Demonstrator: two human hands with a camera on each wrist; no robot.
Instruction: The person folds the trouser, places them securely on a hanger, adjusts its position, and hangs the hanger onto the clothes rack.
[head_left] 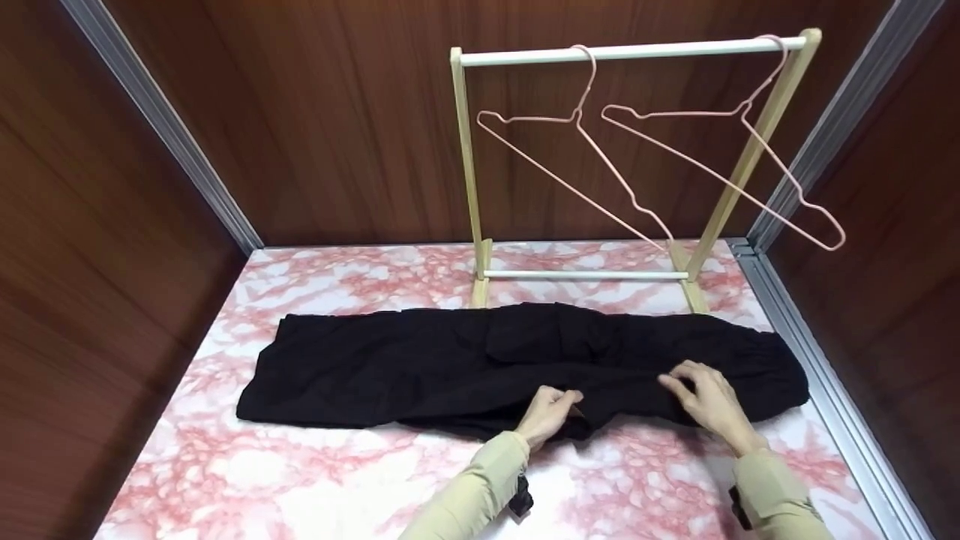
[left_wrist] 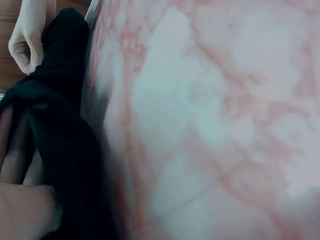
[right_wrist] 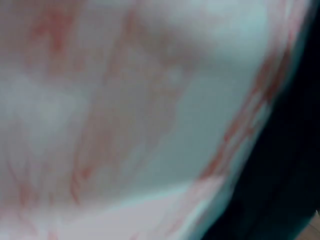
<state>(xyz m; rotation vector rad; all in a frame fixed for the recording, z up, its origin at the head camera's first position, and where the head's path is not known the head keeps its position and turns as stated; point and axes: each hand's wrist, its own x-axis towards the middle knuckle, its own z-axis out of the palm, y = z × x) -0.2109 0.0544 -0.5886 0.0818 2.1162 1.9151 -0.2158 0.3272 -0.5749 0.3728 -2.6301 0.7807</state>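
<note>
black trousers [head_left: 420,367], flap pocket [head_left: 525,341], gathered waistband [head_left: 784,367]

Left hand [left_wrist: 25,207] gripping dark cloth [left_wrist: 67,145], fold over its fingertips, right hand [left_wrist: 30,37] beyond those fingers, touching same cloth, pink-and-white marbled surface [left_wrist: 210,105] across cloth from fingers

It's a compact, booth-like work bay: dark brown wood-grain panels [head_left: 337,150] walling three sides, silver metal corner strips [head_left: 171,127] joining them, pink-and-white marble-patterned tabletop [head_left: 300,480] spanning between!
</note>
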